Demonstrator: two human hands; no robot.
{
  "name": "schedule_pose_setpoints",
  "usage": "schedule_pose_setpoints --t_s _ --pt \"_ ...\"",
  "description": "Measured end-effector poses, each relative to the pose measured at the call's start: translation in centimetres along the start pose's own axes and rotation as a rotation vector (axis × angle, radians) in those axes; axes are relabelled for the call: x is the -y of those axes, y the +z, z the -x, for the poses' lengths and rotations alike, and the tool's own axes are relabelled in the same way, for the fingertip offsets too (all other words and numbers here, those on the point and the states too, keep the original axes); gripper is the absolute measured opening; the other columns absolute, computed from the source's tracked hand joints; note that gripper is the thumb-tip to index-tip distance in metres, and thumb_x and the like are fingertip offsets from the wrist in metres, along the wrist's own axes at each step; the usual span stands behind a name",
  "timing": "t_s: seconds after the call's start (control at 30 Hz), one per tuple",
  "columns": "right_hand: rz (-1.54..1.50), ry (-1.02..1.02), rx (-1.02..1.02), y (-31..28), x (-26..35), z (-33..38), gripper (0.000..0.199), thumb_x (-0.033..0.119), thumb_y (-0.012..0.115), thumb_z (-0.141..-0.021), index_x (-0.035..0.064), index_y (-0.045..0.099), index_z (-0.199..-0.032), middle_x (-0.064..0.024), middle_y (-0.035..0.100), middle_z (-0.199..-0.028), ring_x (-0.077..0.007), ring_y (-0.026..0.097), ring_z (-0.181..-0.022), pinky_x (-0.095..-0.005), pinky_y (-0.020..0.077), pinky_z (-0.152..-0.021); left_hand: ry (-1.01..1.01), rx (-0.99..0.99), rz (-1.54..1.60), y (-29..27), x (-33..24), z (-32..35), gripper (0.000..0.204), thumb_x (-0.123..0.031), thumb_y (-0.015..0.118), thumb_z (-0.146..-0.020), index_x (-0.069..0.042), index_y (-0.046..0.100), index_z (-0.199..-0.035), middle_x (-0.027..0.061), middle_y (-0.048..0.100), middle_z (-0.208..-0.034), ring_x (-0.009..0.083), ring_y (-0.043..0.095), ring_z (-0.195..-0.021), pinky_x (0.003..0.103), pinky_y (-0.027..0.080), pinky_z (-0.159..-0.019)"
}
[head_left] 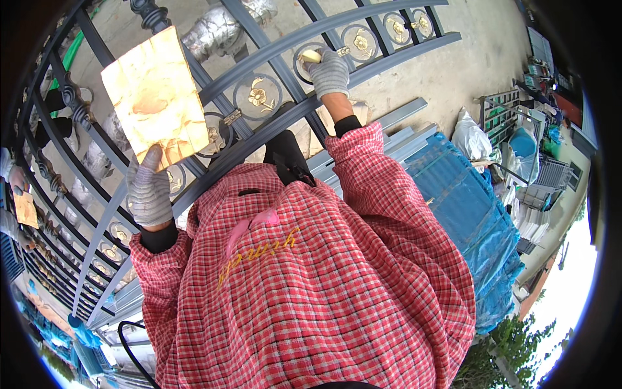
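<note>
2 gloved hands: left [149, 192] grips cardboard [155, 97], right [329, 72] closed on half-hidden yellow piece [311, 56].

Gold-smeared cardboard [155, 97] upright against grey gate [272, 123]

The gate [272, 61] lies flat across the upper left, its curved top rails running from lower left to upper right, with a row of rings between the two rails. The left hand [149, 191] sits at the left, over the lower rail, and holds up a board [155, 97] that covers part of the bars behind it. The right hand [329, 72] is farther out, up and to the right, on one ring [311, 61] of the row. Right of the gate lie long metal bars [402, 126], then a covered stack [466, 207], and beyond it a sack [470, 136] and racks [502, 113] at the right edge.
</note>
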State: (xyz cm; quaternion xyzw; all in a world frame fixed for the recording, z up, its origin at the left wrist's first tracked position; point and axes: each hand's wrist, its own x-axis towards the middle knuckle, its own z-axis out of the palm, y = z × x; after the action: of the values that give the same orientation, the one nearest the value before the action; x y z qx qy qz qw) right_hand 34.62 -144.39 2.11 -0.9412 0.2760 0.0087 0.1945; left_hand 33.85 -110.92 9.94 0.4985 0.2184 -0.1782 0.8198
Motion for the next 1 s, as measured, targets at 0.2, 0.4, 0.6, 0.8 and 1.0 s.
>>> schedule_pose_setpoints --t_s 0.2,0.4,0.6,0.8,1.0 --pt "-0.213 0.048 -0.112 -2.1 -3.0 -1.1 0.032 0.018 0.071 -0.059 0.0020 0.061 -0.085 -0.0170 0.061 -0.074 -0.0288 0.059 -0.069 -0.0337 0.0460 -0.064 -0.030 0.065 -0.020 -0.7 -0.1 -0.3 0.050 -0.015 0.062 -0.074 0.004 0.041 -0.116 0.0097 0.050 -0.112 0.0176 0.050 -0.102 0.029 0.037 -0.091" --pt "0.186 -0.066 0.009 -1.0 -2.3 -1.0 0.028 0.024 0.066 -0.064 0.0058 0.062 -0.084 -0.0168 0.060 -0.080 -0.0310 0.058 -0.077 -0.0374 0.0455 -0.068 0.004 0.106 -0.047 0.6 -0.4 -0.4 0.051 -0.015 0.062 -0.074 0.003 0.041 -0.116 0.0092 0.050 -0.113 0.0173 0.049 -0.103 0.029 0.036 -0.091" --pt "0.021 -0.083 -0.044 -1.3 -2.5 -1.1 0.028 0.024 0.067 -0.063 0.0078 0.062 -0.084 -0.0156 0.060 -0.081 -0.0316 0.058 -0.078 -0.0371 0.0454 -0.070 -0.007 0.111 -0.043 -0.6 -0.1 -0.8 0.050 -0.015 0.062 -0.074 0.004 0.041 -0.116 0.0095 0.051 -0.112 0.0178 0.050 -0.102 0.029 0.037 -0.091" --pt "0.142 -0.013 -0.015 -1.7 -1.9 -0.4 0.032 0.024 0.068 -0.062 0.0055 0.061 -0.087 -0.0158 0.061 -0.082 -0.0313 0.058 -0.078 -0.0365 0.0456 -0.069 0.018 0.094 -0.017 -0.7 -0.5 -0.2 0.048 -0.015 0.062 -0.074 0.004 0.043 -0.114 0.0100 0.052 -0.110 0.0178 0.051 -0.100 0.029 0.037 -0.090" --pt "-0.211 -0.088 0.112 -0.5 3.4 4.4 0.033 0.027 0.067 -0.062 0.0027 0.061 -0.083 -0.0160 0.059 -0.079 -0.0300 0.057 -0.076 -0.0367 0.0445 -0.067 0.009 0.118 0.005 -1.1 -0.3 -0.1 0.048 -0.016 0.063 -0.074 0.003 0.044 -0.114 0.0085 0.052 -0.111 0.0174 0.050 -0.102 0.029 0.035 -0.091"
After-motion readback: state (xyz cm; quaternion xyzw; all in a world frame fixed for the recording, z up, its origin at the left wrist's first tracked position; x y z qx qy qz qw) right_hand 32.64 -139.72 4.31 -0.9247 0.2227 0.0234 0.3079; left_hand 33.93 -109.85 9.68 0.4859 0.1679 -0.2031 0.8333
